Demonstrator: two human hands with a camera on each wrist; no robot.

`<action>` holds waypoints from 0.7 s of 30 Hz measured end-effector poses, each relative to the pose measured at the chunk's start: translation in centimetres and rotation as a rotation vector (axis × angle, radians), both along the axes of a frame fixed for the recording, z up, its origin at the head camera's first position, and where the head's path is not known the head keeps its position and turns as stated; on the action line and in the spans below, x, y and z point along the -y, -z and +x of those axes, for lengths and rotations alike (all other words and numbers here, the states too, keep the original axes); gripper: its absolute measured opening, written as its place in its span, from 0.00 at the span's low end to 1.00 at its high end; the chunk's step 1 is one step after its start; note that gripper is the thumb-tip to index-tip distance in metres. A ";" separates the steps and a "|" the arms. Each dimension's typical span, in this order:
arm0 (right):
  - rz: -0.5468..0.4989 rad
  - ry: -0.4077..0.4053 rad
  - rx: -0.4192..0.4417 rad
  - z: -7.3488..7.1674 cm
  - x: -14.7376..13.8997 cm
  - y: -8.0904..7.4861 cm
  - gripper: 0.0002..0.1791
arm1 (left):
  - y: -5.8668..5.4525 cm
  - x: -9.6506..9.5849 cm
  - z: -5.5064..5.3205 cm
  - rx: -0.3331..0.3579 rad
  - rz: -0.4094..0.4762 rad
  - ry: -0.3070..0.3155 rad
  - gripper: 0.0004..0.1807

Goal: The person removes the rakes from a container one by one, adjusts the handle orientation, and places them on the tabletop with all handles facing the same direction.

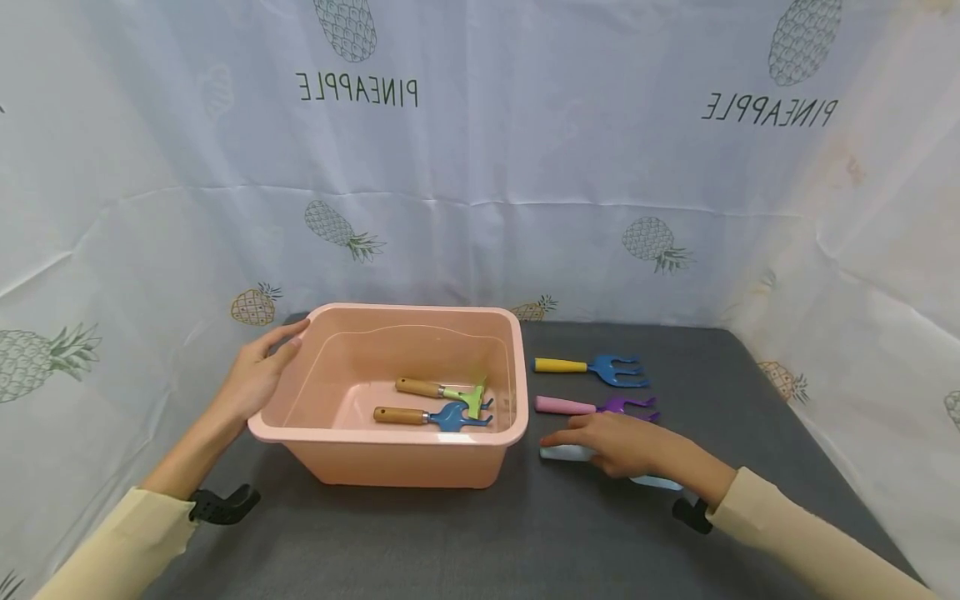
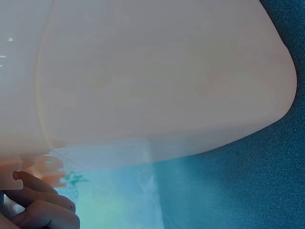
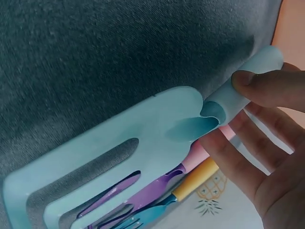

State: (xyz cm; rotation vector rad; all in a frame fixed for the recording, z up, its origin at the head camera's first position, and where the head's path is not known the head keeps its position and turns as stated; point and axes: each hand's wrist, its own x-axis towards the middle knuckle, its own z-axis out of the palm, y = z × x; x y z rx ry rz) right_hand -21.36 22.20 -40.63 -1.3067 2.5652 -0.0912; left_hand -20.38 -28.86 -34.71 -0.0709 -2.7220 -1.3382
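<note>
At the left end of a pink plastic basin (image 1: 405, 461), my left hand (image 1: 251, 379) grips the rim. Its curled fingers (image 2: 45, 212) show at the lower left of the left wrist view. My right hand (image 1: 618, 443) pinches the handle of a light blue garden hand fork (image 3: 162, 121) between thumb and fingers, to the right of the basin. Part of that fork is hidden under the hand in the head view. Inside the basin lie a green-headed hand rake (image 1: 420, 387) and a blue-headed hand fork (image 1: 399, 415), both with wooden handles.
Beyond the right hand lie a purple fork with a pink handle (image 1: 562, 405) and a blue fork with a yellow handle (image 1: 558, 365). Everything stands on a dark grey tabletop (image 1: 450, 542). A pineapple-print curtain (image 1: 480, 150) encloses the table's back and sides.
</note>
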 end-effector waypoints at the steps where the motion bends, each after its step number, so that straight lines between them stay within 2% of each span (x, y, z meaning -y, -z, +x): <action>1: 0.006 -0.004 -0.004 0.0 0.1 0.1 0.41 | 0.1 0.0 0.0 0.001 -0.001 0.001 0.31; 6: 0.022 -0.010 -0.007 0.2 0.1 0.4 0.41 | 0.2 0.1 -0.1 -0.001 0.003 0.002 0.31; 13: -0.025 -0.059 -0.032 0.5 -0.1 1.2 0.43 | 0.3 0.1 -0.3 0.001 0.004 -0.005 0.32; 21: -0.012 -0.035 -0.034 0.6 -0.2 1.6 0.45 | 0.5 0.0 -0.4 0.021 0.014 -0.006 0.32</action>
